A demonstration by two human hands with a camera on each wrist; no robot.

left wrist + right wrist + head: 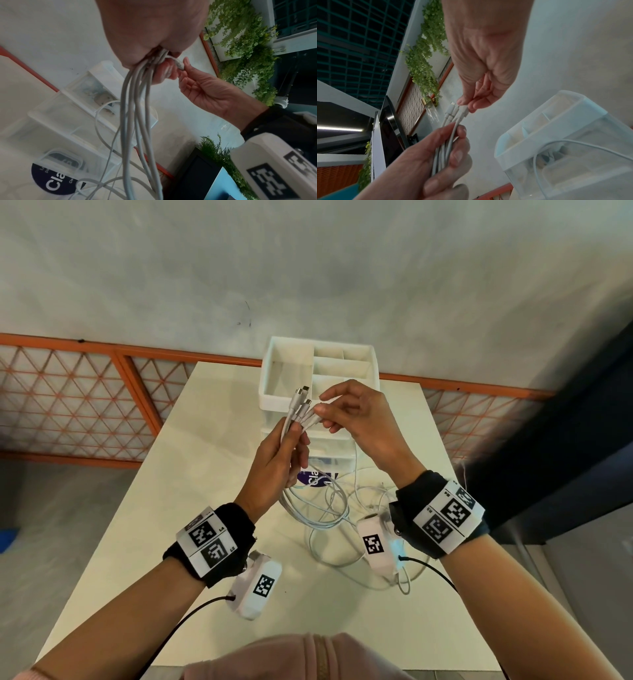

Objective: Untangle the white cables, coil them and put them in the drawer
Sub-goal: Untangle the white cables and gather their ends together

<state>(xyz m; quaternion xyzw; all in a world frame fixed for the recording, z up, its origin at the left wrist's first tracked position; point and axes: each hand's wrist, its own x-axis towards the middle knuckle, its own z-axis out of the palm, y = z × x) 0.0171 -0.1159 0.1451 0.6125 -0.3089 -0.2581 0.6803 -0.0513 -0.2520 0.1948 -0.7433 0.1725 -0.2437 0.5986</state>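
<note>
My left hand (286, 455) grips a bunch of white cables (291, 422) above the table, their plug ends (303, 397) sticking up past my fingers. My right hand (346, 412) pinches one plug end (464, 110) at the top of the bunch between thumb and forefinger. Below my left hand (154, 40) the white cables (135, 121) hang in long strands and trail into a loose tangle (342, 522) on the table. The white drawer unit (320, 392) stands right behind my hands, with an open divided tray on top.
The white table (205, 474) has its far edge against an orange lattice railing (78, 402). A clear drawer front with a dark round label (53, 180) shows under the hanging cables. A dark panel (565, 440) borders the table's right side.
</note>
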